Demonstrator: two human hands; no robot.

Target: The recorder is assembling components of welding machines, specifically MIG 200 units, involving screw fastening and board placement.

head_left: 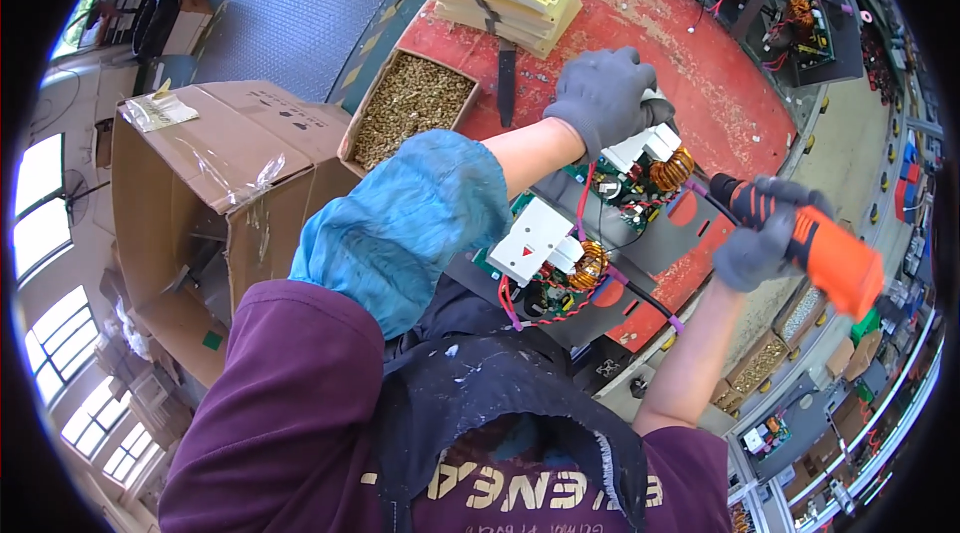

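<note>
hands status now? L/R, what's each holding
Left hand: gloved, closed down on the upper circuit board assembly, pressing or gripping it.
Right hand: gloved, closed around the orange power screwdriver.

Left hand (600, 93) gloved, pressing on circuit board assembly (640, 173); right hand (765, 233) gripping orange electric screwdriver (820, 253), tip just beside left fingers.
</note>
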